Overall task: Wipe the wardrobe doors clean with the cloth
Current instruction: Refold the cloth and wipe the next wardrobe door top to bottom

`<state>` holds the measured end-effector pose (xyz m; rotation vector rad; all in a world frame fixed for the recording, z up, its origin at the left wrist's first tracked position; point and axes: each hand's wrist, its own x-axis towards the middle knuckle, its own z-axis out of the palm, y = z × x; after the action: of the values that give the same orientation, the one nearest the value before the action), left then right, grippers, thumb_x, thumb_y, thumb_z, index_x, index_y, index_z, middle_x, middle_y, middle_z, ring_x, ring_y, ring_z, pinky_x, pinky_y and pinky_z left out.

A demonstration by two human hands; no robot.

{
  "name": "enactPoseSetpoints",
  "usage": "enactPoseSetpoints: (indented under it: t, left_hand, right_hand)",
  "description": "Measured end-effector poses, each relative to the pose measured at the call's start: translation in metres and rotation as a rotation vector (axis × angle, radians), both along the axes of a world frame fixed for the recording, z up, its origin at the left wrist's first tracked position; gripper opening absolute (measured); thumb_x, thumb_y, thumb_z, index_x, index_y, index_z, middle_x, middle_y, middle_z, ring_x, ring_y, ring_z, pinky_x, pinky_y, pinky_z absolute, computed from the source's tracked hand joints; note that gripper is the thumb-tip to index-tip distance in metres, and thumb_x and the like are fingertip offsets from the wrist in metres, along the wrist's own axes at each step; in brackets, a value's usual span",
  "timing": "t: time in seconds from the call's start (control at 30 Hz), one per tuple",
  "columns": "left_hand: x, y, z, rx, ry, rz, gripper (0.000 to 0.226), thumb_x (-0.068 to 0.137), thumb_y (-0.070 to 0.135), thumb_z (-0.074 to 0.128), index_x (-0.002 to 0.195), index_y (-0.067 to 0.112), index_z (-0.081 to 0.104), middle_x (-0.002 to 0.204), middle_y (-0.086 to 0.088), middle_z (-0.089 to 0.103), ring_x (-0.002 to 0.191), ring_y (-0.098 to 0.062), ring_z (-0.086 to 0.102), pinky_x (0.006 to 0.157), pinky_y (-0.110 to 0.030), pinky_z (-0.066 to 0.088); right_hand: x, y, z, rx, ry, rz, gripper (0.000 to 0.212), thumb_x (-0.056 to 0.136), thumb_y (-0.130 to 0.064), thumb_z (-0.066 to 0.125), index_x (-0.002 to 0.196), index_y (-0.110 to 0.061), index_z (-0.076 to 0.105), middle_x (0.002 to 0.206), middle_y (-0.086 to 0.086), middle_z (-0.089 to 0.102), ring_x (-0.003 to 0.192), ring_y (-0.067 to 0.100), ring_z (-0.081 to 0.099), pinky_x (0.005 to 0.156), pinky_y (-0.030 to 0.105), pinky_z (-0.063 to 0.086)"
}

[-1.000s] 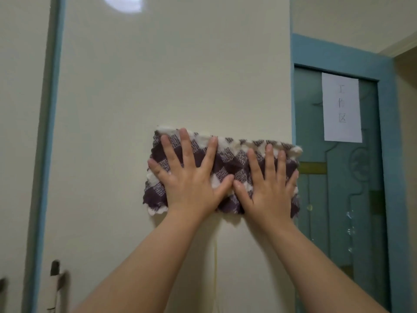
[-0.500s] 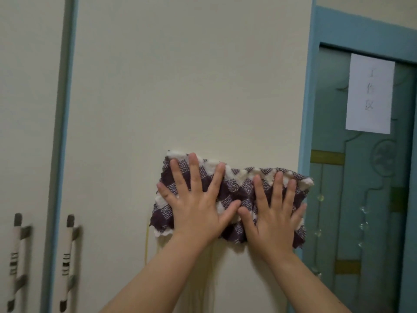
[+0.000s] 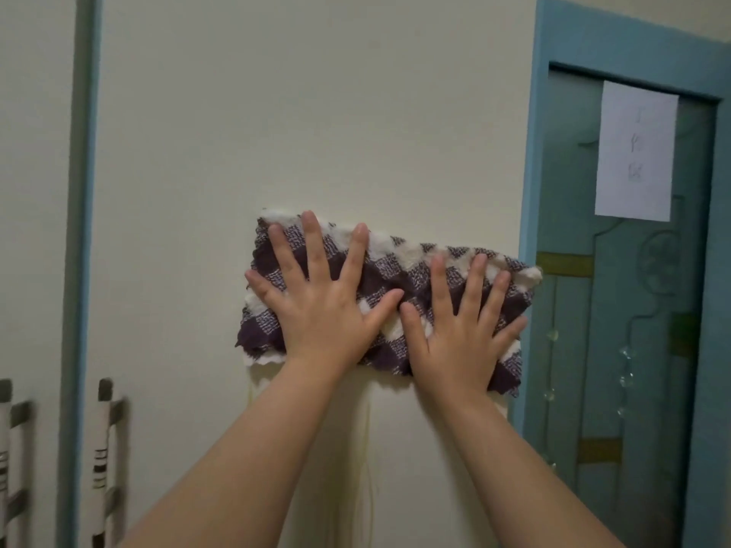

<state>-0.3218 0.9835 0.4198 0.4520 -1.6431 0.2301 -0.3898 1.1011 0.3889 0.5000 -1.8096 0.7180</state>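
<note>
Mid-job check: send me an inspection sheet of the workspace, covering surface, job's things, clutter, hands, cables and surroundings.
Surface: cream wardrobe door, with faint yellowish streaks running down below the cloth.
Job's things: purple-and-white checked cloth spread flat on the door, its right end at the door's edge.
Clutter: nothing seen.
Hands: left hand and right hand press flat on the cloth, side by side, fingers spread.
Cables: nothing seen.
Surroundings: wardrobe handles at lower left; blue door at right with a paper sheet on it.
</note>
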Motion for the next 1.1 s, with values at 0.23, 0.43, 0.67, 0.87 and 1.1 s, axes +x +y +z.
enactPoseSetpoints:
  t: [0.23,0.43,0.67,0.87,1.1]
  left_hand:
    - [0.017,-0.018,-0.09,0.026,-0.078,0.052,0.082,0.077,0.081,0.025,0.145,0.035,0.014,0.152,-0.011,-0.02,0.136,-0.045,0.001,0.098,-0.073,-0.002]
    - [0.029,-0.03,-0.136,0.006,-0.136,0.043,0.085,0.075,0.08,0.03,0.144,0.035,0.011,0.153,-0.011,-0.018,0.138,-0.043,-0.009,0.099,-0.072,-0.003]
    - [0.05,-0.051,-0.081,0.08,-0.132,0.001,0.086,0.072,0.081,0.026,0.144,0.035,0.013,0.152,-0.021,0.002,0.134,-0.052,0.001,0.092,-0.078,0.001]
    - [0.063,-0.074,-0.029,0.077,-0.072,0.003,0.084,0.074,0.081,0.025,0.144,0.037,0.008,0.152,-0.023,0.009,0.135,-0.052,0.002,0.094,-0.076,0.0]
    - [0.058,-0.078,-0.072,0.07,-0.075,0.029,0.086,0.074,0.083,0.021,0.145,0.034,0.01,0.153,-0.017,-0.002,0.136,-0.048,0.002,0.098,-0.073,-0.001]
  right_hand:
    - [0.009,-0.013,-0.08,0.112,0.048,-0.018,0.064,0.09,-0.063,0.02,0.147,-0.038,0.003,0.157,0.004,-0.008,0.142,0.035,0.0,0.106,0.066,-0.003]
    - [0.019,-0.019,-0.131,0.147,-0.003,-0.033,0.066,0.09,-0.064,0.018,0.147,-0.034,0.003,0.156,0.005,-0.012,0.142,0.036,-0.002,0.105,0.069,0.001]
    - [0.032,-0.035,-0.074,0.132,0.047,0.003,0.07,0.086,-0.067,0.027,0.146,-0.034,0.015,0.155,0.011,0.005,0.14,0.038,0.002,0.098,0.075,0.002]
    - [0.039,-0.06,-0.014,0.134,0.154,-0.027,0.068,0.087,-0.066,0.027,0.146,-0.034,0.015,0.154,0.009,0.009,0.141,0.036,0.009,0.1,0.071,-0.002]
    - [0.032,-0.059,-0.057,0.152,0.199,0.013,0.066,0.091,-0.064,0.02,0.147,-0.031,0.011,0.155,0.001,-0.003,0.142,0.029,0.0,0.105,0.066,-0.006]
